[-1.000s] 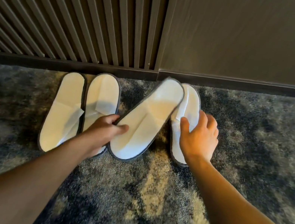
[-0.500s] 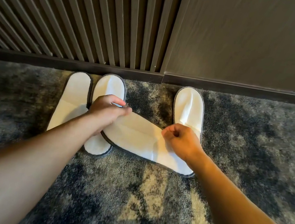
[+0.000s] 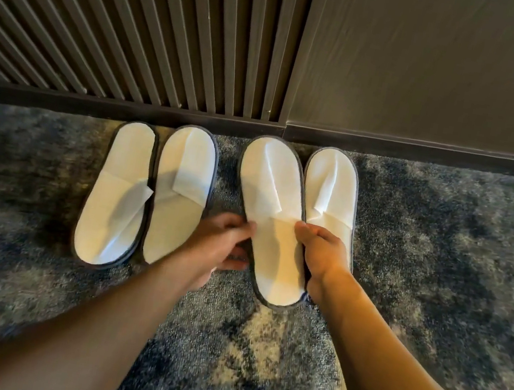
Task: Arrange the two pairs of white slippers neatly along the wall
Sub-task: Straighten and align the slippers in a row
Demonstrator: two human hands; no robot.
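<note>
Two pairs of white slippers with grey rims lie on the carpet, toes toward the wall. The left pair, far-left slipper (image 3: 119, 191) and its mate (image 3: 181, 188), lies side by side, untouched. In the right pair, the third slipper (image 3: 272, 204) is gripped at its sides by both hands: my left hand (image 3: 223, 240) holds its left edge, my right hand (image 3: 323, 258) its right edge. It slants slightly, heel to the right. The far-right slipper (image 3: 332, 187) lies straight beside it, its heel hidden under my right hand.
A dark baseboard (image 3: 428, 151) runs along the wall, with a slatted panel (image 3: 125, 17) on the left and a plain panel (image 3: 443, 62) on the right. Mottled blue-grey carpet (image 3: 443, 262) covers the floor.
The third slipper lay crosswise in front of the others half a second ago; both hands have turned it so its toe points at the wall beside the far-right slipper.
</note>
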